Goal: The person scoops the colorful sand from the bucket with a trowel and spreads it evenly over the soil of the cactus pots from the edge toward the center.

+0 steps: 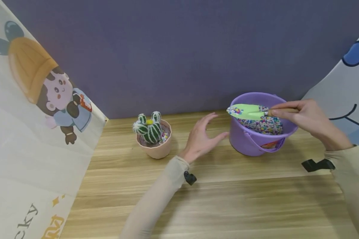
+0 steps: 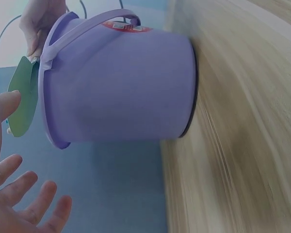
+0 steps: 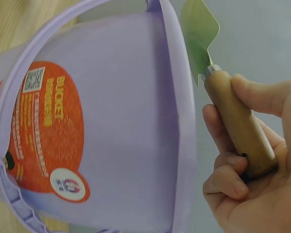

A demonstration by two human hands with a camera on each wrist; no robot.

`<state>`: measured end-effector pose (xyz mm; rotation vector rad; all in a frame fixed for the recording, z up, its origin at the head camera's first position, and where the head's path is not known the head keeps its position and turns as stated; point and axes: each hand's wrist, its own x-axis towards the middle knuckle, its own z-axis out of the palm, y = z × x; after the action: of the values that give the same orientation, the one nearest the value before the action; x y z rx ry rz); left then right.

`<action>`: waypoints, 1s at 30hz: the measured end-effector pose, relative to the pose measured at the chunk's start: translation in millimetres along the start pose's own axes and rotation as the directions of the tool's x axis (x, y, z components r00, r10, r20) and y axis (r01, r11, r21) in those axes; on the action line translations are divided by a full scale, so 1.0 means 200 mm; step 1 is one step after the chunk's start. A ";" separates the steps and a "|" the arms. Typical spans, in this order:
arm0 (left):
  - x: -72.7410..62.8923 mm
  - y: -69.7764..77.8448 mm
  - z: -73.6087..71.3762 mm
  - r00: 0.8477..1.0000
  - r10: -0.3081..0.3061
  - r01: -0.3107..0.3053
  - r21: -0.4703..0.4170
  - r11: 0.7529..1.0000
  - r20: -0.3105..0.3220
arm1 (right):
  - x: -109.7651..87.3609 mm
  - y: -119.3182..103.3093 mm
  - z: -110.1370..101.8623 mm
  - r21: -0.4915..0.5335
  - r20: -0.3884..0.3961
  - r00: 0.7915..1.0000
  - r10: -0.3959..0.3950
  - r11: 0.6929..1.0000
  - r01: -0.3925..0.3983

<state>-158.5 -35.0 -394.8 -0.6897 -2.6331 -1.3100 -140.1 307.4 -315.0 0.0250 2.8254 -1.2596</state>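
My right hand (image 1: 312,119) grips the wooden handle (image 3: 240,124) of a small trowel with a light green blade (image 1: 248,112). Some colourful bits lie on the blade, which is above the rim of a purple bucket (image 1: 248,142). Inside the bucket is a heap of multicoloured pellets (image 1: 263,126). My left hand (image 1: 200,137) hovers left of the bucket with fingers spread and nothing held; in the left wrist view its thumb overlaps the trowel blade (image 2: 24,97). Further left stands a pink pot (image 1: 157,152) with a knitted cactus (image 1: 152,132) and a few coloured bits beside it.
The wooden table (image 1: 215,205) runs back to a dark blue-grey panel (image 1: 179,59). A white printed sheet with a cartoon figure (image 1: 62,89) rises on the left, and another printed sheet (image 1: 341,89) on the right. The bucket's handle (image 1: 257,146) hangs down its front.
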 end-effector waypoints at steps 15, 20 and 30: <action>-0.06 -0.08 -0.09 0.999 0.013 -0.013 -0.015 1.000 -0.040 | 0.01 -0.09 0.10 0.018 0.016 0.998 -0.055 0.998 0.055; -0.09 -0.09 -0.14 0.999 0.001 -0.002 -0.046 0.999 -0.040 | 0.01 -0.12 0.12 0.033 0.028 0.998 -0.061 0.998 0.060; -0.15 -0.13 -0.20 0.997 -0.007 0.002 -0.067 0.998 -0.076 | 0.04 -0.19 0.19 0.041 0.036 0.997 -0.069 0.997 0.068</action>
<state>-147.9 -90.9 -397.5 -0.6302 -2.5429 -1.4027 -147.0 253.7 -313.2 -0.0934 2.7922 -1.3156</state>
